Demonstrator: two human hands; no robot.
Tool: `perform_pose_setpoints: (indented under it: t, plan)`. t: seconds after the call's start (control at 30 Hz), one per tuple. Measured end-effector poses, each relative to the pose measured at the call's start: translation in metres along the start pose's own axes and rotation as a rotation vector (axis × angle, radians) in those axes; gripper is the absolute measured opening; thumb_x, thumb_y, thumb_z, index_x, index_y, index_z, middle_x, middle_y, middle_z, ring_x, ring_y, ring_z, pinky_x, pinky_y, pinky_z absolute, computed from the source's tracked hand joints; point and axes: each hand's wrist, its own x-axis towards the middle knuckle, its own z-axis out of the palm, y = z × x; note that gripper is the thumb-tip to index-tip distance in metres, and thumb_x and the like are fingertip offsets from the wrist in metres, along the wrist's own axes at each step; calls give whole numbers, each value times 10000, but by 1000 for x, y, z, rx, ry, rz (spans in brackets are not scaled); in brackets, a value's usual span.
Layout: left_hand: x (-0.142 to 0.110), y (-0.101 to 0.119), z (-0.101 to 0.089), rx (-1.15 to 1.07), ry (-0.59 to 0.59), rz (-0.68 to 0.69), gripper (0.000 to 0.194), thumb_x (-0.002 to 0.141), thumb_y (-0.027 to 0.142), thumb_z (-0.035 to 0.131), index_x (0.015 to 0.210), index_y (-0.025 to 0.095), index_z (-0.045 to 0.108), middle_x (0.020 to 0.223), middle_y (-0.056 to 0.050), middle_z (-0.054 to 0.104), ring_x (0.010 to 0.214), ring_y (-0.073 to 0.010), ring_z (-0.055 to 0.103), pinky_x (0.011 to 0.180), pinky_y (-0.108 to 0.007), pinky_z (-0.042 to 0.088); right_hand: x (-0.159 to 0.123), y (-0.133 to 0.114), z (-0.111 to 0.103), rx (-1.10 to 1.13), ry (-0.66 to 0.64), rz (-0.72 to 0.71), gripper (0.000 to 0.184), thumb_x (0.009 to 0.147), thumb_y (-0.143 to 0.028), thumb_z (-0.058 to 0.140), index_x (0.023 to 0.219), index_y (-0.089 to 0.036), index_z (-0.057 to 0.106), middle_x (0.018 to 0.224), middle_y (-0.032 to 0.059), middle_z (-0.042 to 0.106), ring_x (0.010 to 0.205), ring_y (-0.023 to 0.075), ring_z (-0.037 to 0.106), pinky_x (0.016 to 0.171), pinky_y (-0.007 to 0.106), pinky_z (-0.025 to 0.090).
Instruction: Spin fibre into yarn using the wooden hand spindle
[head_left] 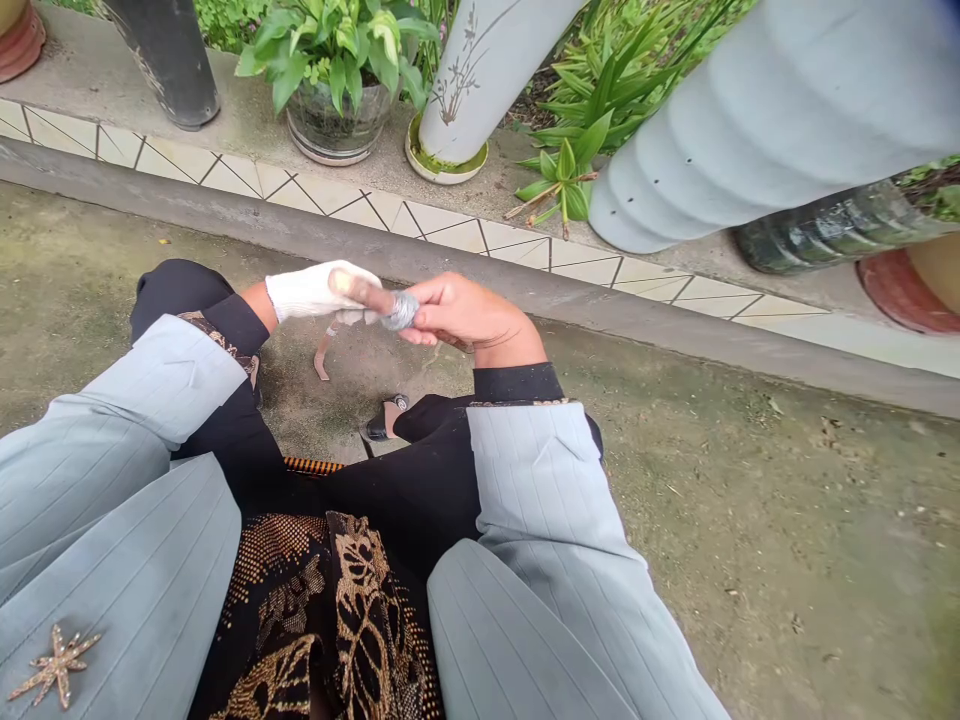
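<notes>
My left hand [319, 290], in a white knitted glove, is closed around a brown wooden handle [369, 294] with a pale rounded end towards me. Grey wrapping [400, 311], either tape or wound cord, covers the handle's right part. My bare right hand [469, 315] pinches this wrapped part between thumb and fingers, close beside the glove. Below the glove hangs a thin, bent reddish-brown piece [322, 355]. Whether it joins the handle is hidden by my left hand.
A low ledge [247, 150] with a tiled edge runs across in front. On it stand a potted plant [341, 110], a white patterned pipe [480, 80], a large ribbed grey container [720, 130] and a dark pot [825, 225]. My shoe [384, 418] rests on the concrete floor [750, 480].
</notes>
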Motion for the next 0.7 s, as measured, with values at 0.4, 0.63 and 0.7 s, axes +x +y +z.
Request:
perform_pose_setpoints:
  t: [0.4,0.63,0.7]
  plan:
    - [1,0,7,209,-77,-94,218,870,307,558,753,146,646,656,-18,593,499,-74,455,519,-219,358,25,34,-27,-318,752,285,367,848,-466,660,660,-173,546,559,0,532,460,87,446,475,237,358]
    - [-8,8,-5,281,2,-92,173,833,252,573,735,139,659,655,-22,613,536,-85,488,543,-218,374,16,27,-19,-502,-91,478,374,790,-485,700,616,-175,585,547,0,570,465,97,459,505,261,352]
    - [-9,7,-6,247,-17,-84,174,836,262,578,745,136,656,688,-27,636,542,-82,494,546,-215,379,15,23,-10,-413,-308,406,393,775,-511,701,613,-171,589,541,-14,556,467,85,450,499,249,352]
